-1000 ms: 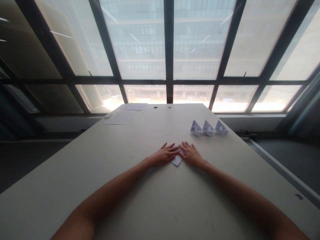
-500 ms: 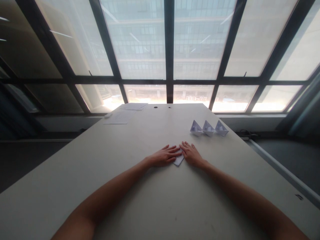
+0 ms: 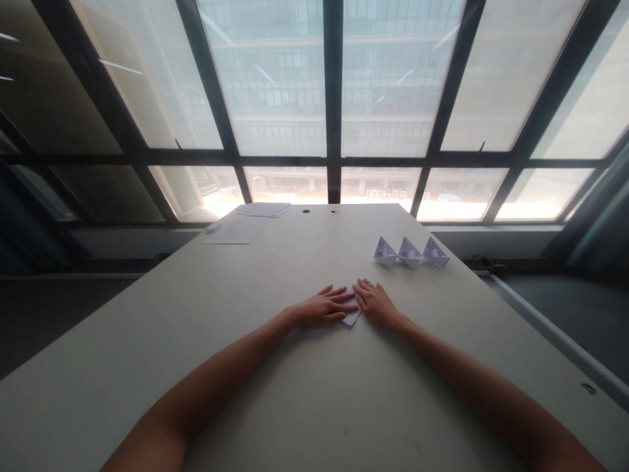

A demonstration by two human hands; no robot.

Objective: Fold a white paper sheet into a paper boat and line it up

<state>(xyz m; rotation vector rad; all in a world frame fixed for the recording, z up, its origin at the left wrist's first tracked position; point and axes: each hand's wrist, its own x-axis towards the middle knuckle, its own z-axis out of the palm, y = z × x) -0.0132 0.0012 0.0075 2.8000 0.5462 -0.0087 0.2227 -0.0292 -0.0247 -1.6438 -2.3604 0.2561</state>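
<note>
Well, the left hand [image 3: 322,309] and the right hand [image 3: 377,305] both lie flat, fingers outstretched, on the folded paper [image 3: 350,320] (it peeks out between them), which rests on the white table [image 3: 295,400], nearer than three paper boats [image 3: 409,254].

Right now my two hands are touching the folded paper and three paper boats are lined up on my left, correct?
Wrong side: the head view shows the three paper boats lined up on your right. Your left hand and right hand are touching the folded paper.
</note>
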